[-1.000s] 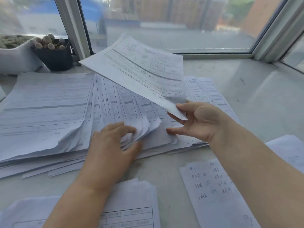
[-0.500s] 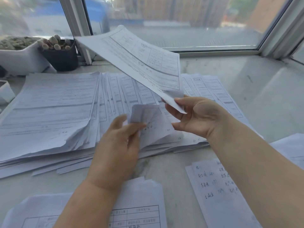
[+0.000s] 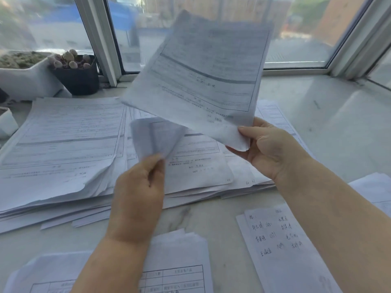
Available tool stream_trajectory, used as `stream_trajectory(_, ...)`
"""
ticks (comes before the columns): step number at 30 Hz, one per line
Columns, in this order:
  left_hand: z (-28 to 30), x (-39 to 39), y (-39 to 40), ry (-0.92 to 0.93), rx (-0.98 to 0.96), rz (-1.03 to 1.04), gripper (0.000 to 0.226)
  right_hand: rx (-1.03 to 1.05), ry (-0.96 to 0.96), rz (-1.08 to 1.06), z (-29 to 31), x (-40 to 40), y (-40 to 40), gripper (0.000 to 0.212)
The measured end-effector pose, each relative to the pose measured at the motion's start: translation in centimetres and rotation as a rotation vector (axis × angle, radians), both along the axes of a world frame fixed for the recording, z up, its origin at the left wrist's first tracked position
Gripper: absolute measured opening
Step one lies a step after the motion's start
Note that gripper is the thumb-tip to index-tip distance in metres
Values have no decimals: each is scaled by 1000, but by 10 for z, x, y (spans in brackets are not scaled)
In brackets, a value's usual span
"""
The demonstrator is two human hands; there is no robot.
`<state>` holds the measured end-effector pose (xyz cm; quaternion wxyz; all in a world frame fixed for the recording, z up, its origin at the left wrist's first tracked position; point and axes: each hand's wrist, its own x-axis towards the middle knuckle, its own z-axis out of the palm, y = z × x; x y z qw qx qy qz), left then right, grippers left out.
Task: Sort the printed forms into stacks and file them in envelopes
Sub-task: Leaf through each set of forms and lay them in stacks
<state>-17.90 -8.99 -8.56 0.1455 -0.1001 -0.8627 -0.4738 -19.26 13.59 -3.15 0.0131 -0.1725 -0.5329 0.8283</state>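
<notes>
Lifted form (image 3: pixel 203 75) above the fanned stack (image 3: pixel 63 149); pot (image 3: pixel 78 77) behind.

1. The raised form (image 3: pixel 203 66) is motion-blurred; its print can't be read.
2. The folded sheet (image 3: pixel 154 136) hides part of the spread stack (image 3: pixel 63 144).
3. The bottom edge cuts off the near form (image 3: pixel 179 275) and the handwritten list (image 3: pixel 281 240).

You're working in soft daylight from the window (image 3: pixel 211 28) ahead — bright, cool and bluish, with no hard shadows on the sill. The raised sheet (image 3: pixel 201 77) is backlit and smeared by motion blur, its print unreadable. The frame lines bow at the edges — wide-angle distortion — and the view outside is hazy.
</notes>
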Motion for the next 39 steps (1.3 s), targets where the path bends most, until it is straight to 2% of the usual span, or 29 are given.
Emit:
stream_trajectory(3,-1,-6,-7,-61,236,150,44,104,33,-52,3,9,4,33)
stream_trajectory(6,-6,-8,-13,-147,540,203,42,169,42,-86,6,19,6,32)
stream_trajectory(10,-5,-7,-11,-175,671,214,45,182,51,-99,12,29,8,31)
stream_trajectory(14,-3,-7,-7,-186,734,199,28,134,57,-91,18,33,8,32)
stream_trajectory(17,-1,-7,-5,-190,742,199,26,178,51,-89,21,35,10,33)
stream_trajectory(21,4,-4,-3,-146,693,237,26,368,-13,-155,32,41,25,33)
stream_trajectory(25,6,-3,-3,-6,639,291,34,590,-134,-125,48,48,50,29)
stream_trajectory(28,8,1,0,108,531,292,40,598,-220,13,47,43,46,27)
stream_trajectory(35,11,3,2,276,303,207,38,612,-264,282,5,3,-23,31)
stream_trajectory(37,6,2,6,204,200,89,34,587,-309,312,-8,-2,-32,26)
stream_trajectory(39,0,2,9,41,74,-93,20,541,-344,291,-15,-4,-33,21)
